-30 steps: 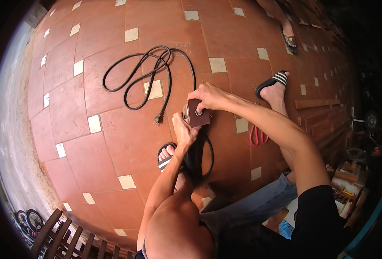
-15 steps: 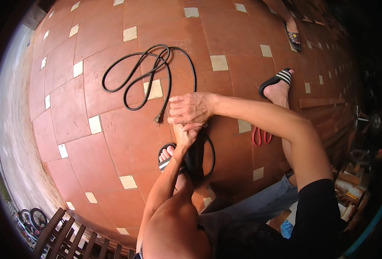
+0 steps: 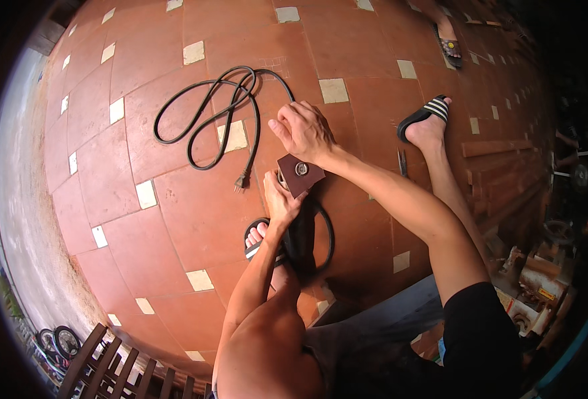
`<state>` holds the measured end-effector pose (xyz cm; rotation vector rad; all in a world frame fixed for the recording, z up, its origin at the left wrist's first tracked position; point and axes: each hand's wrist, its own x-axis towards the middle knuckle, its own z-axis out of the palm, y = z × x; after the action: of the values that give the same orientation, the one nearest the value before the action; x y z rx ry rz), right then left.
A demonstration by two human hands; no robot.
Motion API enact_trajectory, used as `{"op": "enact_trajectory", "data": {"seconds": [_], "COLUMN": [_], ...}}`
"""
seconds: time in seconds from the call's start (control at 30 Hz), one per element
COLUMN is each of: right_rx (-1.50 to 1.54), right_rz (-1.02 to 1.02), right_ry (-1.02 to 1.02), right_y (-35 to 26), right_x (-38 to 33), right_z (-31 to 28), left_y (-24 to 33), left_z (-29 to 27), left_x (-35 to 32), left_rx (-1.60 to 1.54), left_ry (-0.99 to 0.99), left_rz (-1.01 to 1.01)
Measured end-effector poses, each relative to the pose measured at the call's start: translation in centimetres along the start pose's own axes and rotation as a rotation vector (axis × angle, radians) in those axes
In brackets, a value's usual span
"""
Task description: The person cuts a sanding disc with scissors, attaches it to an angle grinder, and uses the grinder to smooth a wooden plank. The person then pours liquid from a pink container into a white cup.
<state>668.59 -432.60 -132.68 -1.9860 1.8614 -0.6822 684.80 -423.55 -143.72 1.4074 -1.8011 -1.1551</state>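
Note:
My left hand (image 3: 279, 198) is closed around the head of a dark corded power tool (image 3: 299, 243) that looks like an angle grinder. On that head lies a dark brown angular sheet (image 3: 296, 181), like sandpaper, with a round metal nut (image 3: 301, 169) at its middle. Just beyond the sheet my right hand (image 3: 304, 133) hovers with curled fingers and the thumb out to the left. Whatever it may hold is hidden. A black power cord (image 3: 204, 116) lies looped on the floor, its plug (image 3: 241, 181) left of my left hand.
Reddish-brown tiles (image 3: 167, 206) with small pale insets make up the floor. Narrow dark tool tips (image 3: 402, 163) show beyond my right forearm. A person's sandalled foot (image 3: 451, 50) stands at the far right. Wooden boards (image 3: 496, 147) and a slatted brown bench (image 3: 81, 362) flank me.
My right hand has lifted off my left hand and moved away from me, uncovering the brown sheet and nut. My right forearm now hides the pink-red loops on the floor.

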Motion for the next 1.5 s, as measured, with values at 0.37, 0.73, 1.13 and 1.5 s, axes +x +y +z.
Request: {"op": "enact_trajectory", "data": {"seconds": [0.37,0.73,1.13,1.5], "right_rx": [0.062,0.244,0.038,-0.564], "right_rz": [-0.644,0.044,-0.164,1.055], "right_ry": [-0.141,0.298,-0.119,0.384], "right_y": [2.0,1.7,-1.1,10.1], "right_x": [-4.3,2.2,-4.1,-26.7], "right_z": [4.8,-0.4,5.4,-1.3], "left_y": [-0.8,-1.0,-3.2,4.0], "left_z": [1.3,0.5,1.1,-3.3], "left_x": [-1.4,-0.1,-0.7,-5.1], "left_rx": [-0.048,-0.098,-0.104,0.349], "left_ry": [0.001,-0.034,0.071,0.215], "left_rz": [-0.004,-0.041,0.079,0.25]}}
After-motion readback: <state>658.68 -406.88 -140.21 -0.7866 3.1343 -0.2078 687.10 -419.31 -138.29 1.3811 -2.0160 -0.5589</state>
